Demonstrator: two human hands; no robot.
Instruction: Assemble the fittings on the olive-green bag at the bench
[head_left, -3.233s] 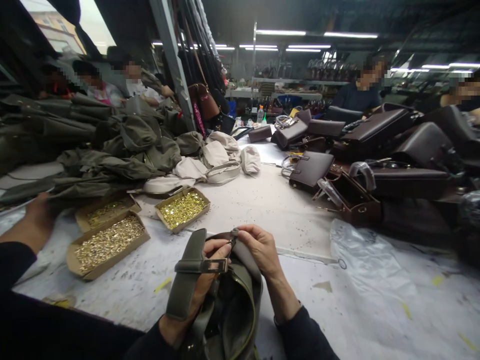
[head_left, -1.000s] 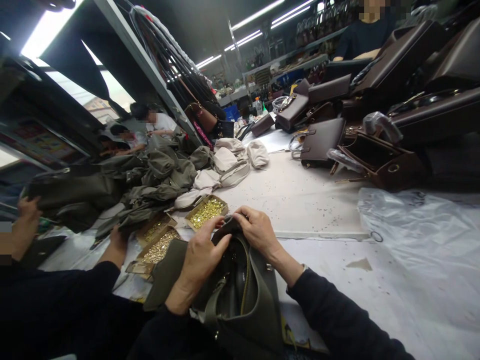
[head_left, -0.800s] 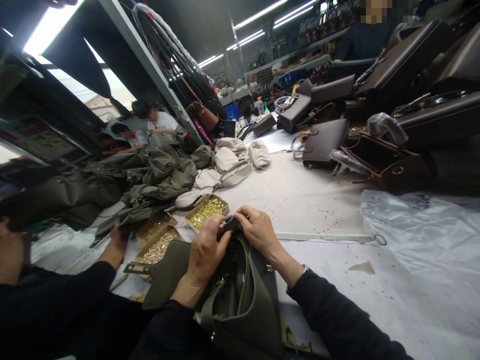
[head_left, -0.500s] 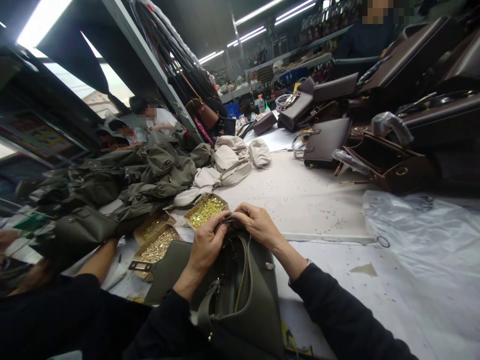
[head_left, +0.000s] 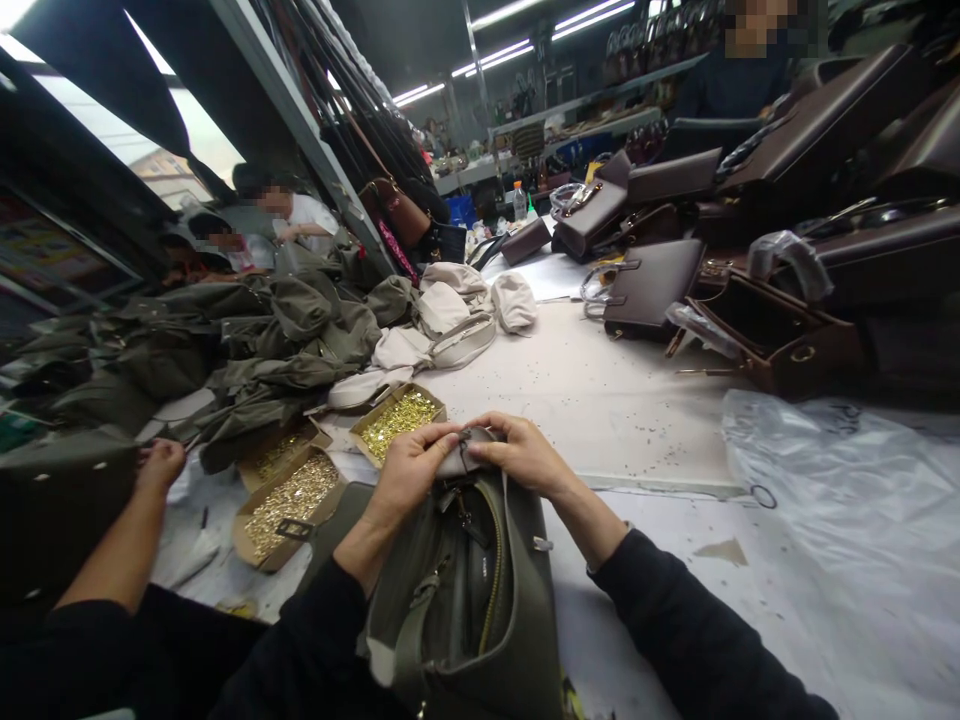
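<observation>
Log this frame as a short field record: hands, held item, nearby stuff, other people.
left hand: pinching the far end of the olive handbag at its top edge
right hand: gripping the same end, fingertips meeting the left hand's
handbag state: zip open, mouth facing the camera, resting on the white table
nearest parts: three cardboard trays of brass hardware, left of the hands
left pile: olive bags, then cream bags
right pile: brown boxy handbags
plastic sheet: right of the hands
co-worker's hand: at the far left, by the olive pile
</observation>
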